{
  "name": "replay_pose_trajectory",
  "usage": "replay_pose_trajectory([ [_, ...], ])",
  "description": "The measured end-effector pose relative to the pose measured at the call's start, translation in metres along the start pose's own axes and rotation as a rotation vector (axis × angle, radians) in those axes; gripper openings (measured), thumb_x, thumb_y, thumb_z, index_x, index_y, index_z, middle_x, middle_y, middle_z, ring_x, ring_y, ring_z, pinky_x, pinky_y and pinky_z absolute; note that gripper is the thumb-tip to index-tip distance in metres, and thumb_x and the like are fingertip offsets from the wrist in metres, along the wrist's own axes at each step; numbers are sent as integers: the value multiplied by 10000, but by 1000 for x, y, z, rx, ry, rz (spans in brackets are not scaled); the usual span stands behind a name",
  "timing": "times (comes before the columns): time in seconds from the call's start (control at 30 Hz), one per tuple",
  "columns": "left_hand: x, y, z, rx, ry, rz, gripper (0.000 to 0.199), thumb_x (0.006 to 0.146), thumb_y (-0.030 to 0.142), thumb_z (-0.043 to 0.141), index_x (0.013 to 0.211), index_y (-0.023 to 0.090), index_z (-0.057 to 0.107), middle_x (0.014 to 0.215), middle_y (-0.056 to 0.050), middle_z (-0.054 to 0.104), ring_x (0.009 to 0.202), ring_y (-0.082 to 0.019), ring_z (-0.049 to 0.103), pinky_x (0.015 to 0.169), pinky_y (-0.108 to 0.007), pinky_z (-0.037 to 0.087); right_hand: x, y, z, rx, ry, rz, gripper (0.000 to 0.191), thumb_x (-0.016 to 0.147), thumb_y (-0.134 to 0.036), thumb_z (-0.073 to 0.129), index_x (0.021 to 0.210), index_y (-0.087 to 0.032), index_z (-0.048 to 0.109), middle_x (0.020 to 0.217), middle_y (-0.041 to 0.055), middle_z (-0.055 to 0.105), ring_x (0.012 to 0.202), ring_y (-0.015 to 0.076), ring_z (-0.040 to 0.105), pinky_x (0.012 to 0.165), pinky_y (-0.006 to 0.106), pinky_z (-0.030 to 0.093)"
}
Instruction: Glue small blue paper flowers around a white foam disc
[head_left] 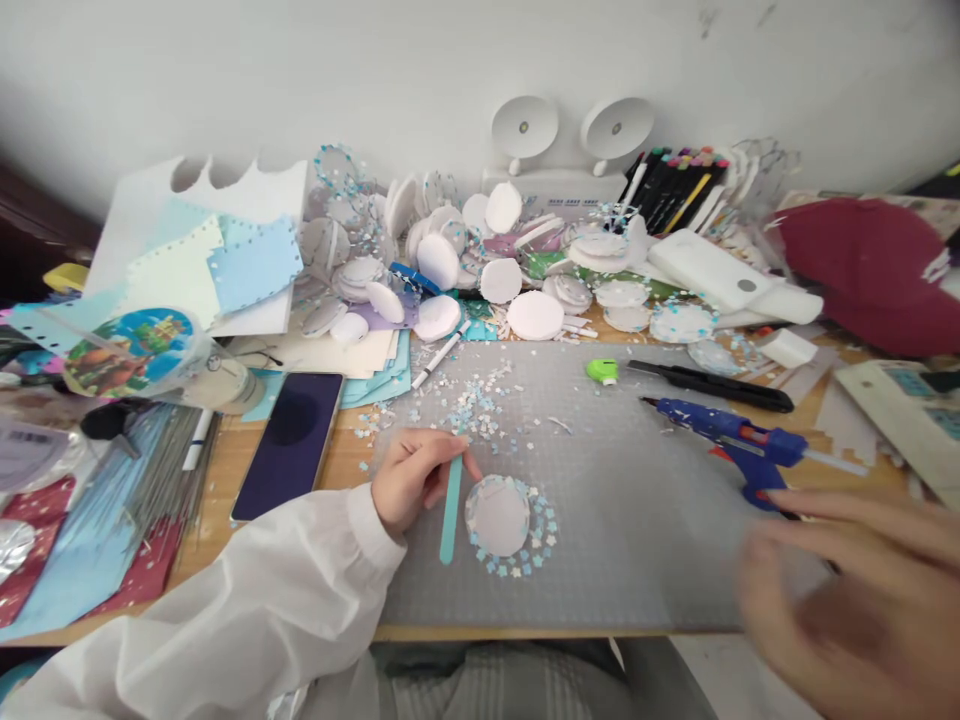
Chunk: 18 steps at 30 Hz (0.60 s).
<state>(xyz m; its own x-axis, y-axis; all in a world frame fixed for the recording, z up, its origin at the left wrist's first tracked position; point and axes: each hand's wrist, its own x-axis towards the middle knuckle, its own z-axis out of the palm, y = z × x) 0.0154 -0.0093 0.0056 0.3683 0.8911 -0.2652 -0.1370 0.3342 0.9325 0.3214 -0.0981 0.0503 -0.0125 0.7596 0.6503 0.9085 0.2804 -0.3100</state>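
Note:
My left hand rests on the grey cutting mat, thumb and fingers closed on the top end of a teal craft stick. Just right of the stick lies a round white disc, ringed with small pale blue and white paper stars. More of these stars are scattered beyond my left hand. My right hand is blurred at the lower right. Its fingers are stretched out and apart from the thumb, close to the handle of a blue hot glue gun. No object shows in it.
Behind the mat, white discs are heaped against the wall. A craft knife and a green-capped item lie near the glue gun. At left are a phone, a plastic cup and thin wires. A maroon cap sits right.

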Motion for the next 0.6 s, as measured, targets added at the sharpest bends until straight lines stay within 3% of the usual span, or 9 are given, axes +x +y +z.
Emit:
replay_pose_trajectory([
  [0.07, 0, 0, 0, -8, 3, 5, 409, 780, 431, 582, 594, 87, 705, 275, 59, 341, 274, -45, 218, 346, -223, 127, 10, -32, 17, -19, -17, -439, 184, 674, -229, 728, 849, -266, 684, 781, 39, 695, 741, 210, 606, 747, 395, 477],
  [0.17, 0, 0, -1, 2, 4, 9, 421, 793, 440, 573, 623, 81, 712, 271, 58, 335, 282, -48, 221, 348, -227, 119, 29, -76, 49, 72, -112, -659, 186, 803, -150, 613, 959, -226, 679, 921, 38, 710, 887, 203, 587, 835, 384, 455],
  [0.27, 0, -1, -2, -18, 6, 7, 410, 791, 434, 583, 558, 104, 654, 280, 55, 346, 295, -50, 226, 350, -231, 117, 43, -103, 79, 118, -172, -757, 202, 906, -159, 498, 984, -180, 683, 973, 33, 713, 941, 185, 587, 839, 366, 445],
  [0.4, 1, -2, -2, -72, 7, 2, 479, 764, 424, 615, 407, 170, 421, 307, 60, 324, 307, -49, 247, 349, -231, 130, 48, -113, 105, 75, -164, -817, 200, 921, -163, 487, 933, -173, 686, 977, 36, 714, 971, 192, 587, 846, 373, 433],
  [0.6, 0, -5, -2, -15, -47, 6, 554, 808, 510, 566, 407, 174, 383, 322, 59, 304, 331, -49, 233, 375, -231, 149, 49, -106, 103, 110, -88, -778, 186, 916, -157, 494, 910, -184, 677, 931, 31, 732, 882, 168, 624, 814, 350, 403],
])
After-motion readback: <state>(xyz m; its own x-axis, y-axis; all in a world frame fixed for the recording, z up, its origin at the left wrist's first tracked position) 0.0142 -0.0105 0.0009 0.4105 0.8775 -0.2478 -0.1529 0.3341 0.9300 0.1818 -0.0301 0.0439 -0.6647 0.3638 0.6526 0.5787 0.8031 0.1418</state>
